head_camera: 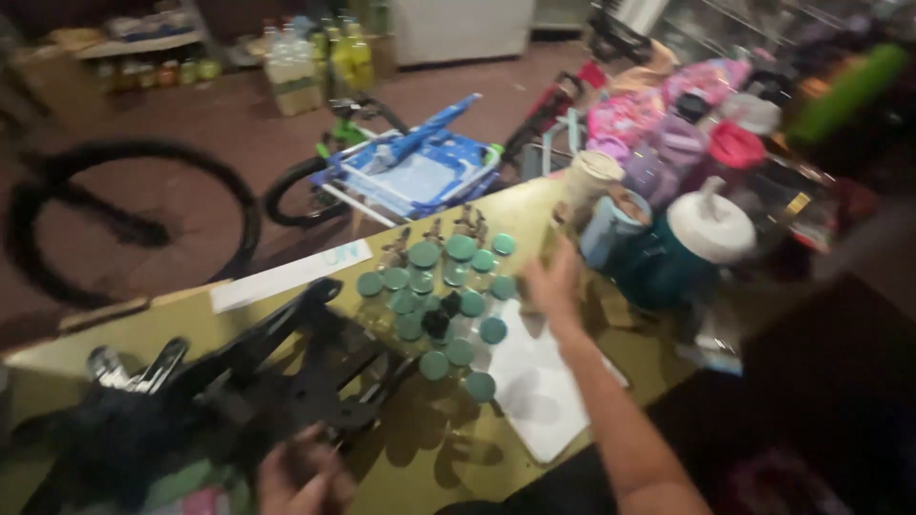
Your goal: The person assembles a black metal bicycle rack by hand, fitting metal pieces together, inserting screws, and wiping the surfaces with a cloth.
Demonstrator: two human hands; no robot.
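My right hand [551, 286] reaches out over a yellow-green table [448, 467], its blurred fingers beside a cluster of several small clear bottles with green caps [444, 291]. Whether it grips anything I cannot tell. My left hand [301, 477] sits at the bottom edge, fingers curled on a black metal frame [286, 367] that lies across the table's left side. A white sheet of paper [534, 386] lies under my right forearm.
A teal jug with a white lid [687, 248], a light blue cup [611, 229] and pink bottles [668, 124] crowd the table's far right. On the floor beyond are a bicycle wheel [124, 224], a blue folded frame [410, 172] and drink bottles [324, 57].
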